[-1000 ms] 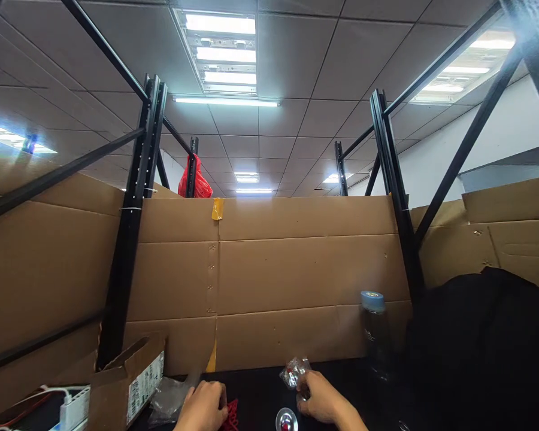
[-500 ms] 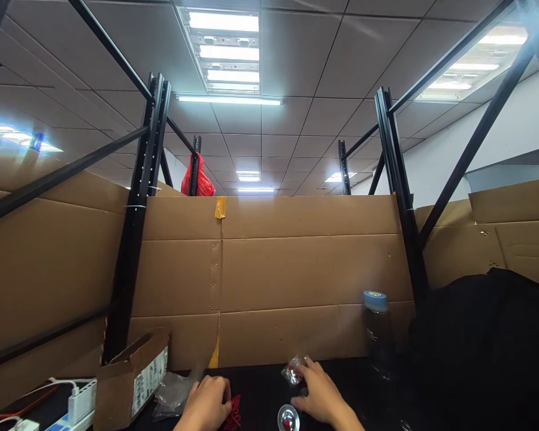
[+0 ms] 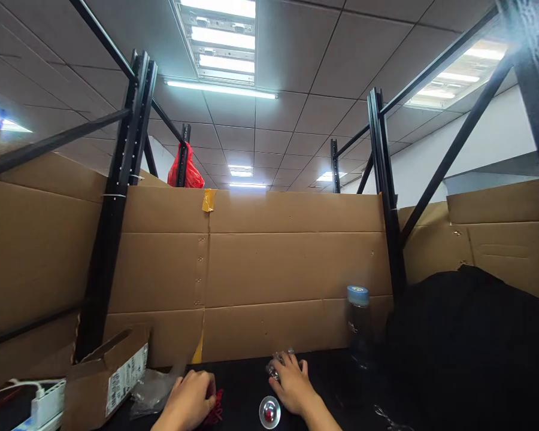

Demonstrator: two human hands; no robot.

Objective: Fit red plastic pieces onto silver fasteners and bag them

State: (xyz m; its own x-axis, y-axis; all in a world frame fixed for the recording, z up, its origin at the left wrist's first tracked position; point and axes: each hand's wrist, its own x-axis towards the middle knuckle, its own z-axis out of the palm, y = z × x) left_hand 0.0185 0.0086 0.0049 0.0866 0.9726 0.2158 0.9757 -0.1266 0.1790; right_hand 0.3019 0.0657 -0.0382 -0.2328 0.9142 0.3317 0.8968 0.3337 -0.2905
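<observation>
My left hand lies low in the head view with its fingers curled. A bundle of red cord shows at the fingertips, partly hidden by them. My right hand reaches over a crinkled, shiny clear plastic piece, with the fingers bent down around it and covering much of it. Just in front of that hand, a round clear plastic dome with a red centre lies on the black tabletop. Its exact kind is unclear.
An open cardboard box and a clear plastic bag are left of my hands. White chargers sit farther left. A blue-capped bottle and black cloth are on the right. A cardboard wall closes the back.
My right hand has moved forward and left onto the crinkled plastic piece, covering more of it. My left hand stays by the red cord. The whole view has shifted slightly.
</observation>
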